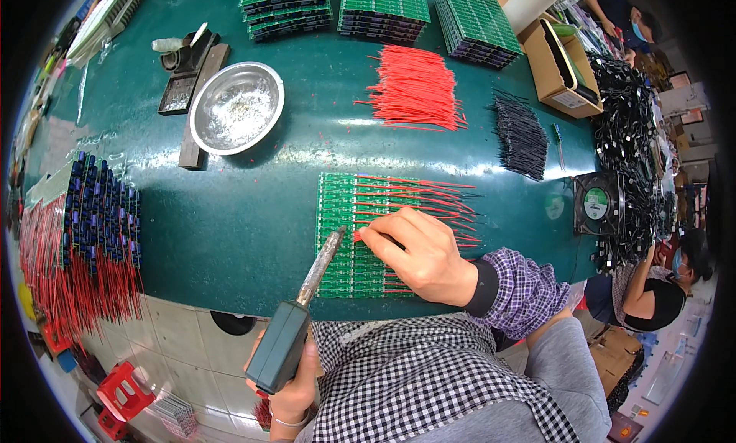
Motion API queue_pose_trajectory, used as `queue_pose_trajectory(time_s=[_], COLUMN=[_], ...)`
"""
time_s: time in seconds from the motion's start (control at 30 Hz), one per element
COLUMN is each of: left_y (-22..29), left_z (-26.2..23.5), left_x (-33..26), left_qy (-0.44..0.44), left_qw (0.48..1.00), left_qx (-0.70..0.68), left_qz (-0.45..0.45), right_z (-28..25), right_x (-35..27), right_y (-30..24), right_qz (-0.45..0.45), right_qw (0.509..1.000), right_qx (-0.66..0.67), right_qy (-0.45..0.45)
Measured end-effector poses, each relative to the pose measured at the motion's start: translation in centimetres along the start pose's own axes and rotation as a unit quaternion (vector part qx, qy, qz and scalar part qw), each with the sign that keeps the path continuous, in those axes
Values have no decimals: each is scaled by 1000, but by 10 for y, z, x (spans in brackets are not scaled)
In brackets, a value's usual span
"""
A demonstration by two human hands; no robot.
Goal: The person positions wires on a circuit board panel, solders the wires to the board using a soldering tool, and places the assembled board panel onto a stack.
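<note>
My left hand (303, 383) is wrapped around the dark green handle of a soldering iron (283, 343). Its metal tip points up and rests at or just over a green circuit board panel (331, 201), close to my right fingertips. With thumb and forefinger pinched, my right hand (426, 251) holds the end of a red wire (358, 235) against the panel; most of that wire is hidden by the hand. Several red wires (429, 188) run rightward from the panel in a row. A dark cuff and checked sleeve cover my right wrist.
Beyond the panel lie a red wire bundle (414, 86), a black wire bundle (520, 134) and a metal bowl (236, 109). Stacked boards (383, 6) stand at the back. Wired boards (100, 213) fill the left edge. A small fan (596, 203) sits at right; co-workers sit beyond.
</note>
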State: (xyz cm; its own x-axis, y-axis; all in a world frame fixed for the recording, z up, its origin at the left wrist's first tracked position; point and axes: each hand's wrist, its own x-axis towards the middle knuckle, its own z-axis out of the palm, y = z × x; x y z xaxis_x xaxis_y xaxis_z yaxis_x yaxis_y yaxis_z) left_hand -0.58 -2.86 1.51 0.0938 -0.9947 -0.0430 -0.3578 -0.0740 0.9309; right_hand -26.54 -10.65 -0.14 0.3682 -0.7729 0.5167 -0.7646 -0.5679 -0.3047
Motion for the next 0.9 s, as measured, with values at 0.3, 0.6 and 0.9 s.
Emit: queue_pose_trajectory(time_s=[0.3,0.6,0.9], left_y=[2,-1,-5], left_z=[1,3,-4], left_x=[3,3,-8], left_qy=[-7,-10,0], left_qw=[1000,1000,998], left_qx=[1,-12,-26], left_qz=[7,4,-63], right_z=[-1,2,2], right_x=[3,3,4], right_y=[-3,-5,-5], right_qz=[-5,-13,-15], right_qw=[1000,998,998], right_qx=[-29,-54,-65], right_qy=[-10,-3,1])
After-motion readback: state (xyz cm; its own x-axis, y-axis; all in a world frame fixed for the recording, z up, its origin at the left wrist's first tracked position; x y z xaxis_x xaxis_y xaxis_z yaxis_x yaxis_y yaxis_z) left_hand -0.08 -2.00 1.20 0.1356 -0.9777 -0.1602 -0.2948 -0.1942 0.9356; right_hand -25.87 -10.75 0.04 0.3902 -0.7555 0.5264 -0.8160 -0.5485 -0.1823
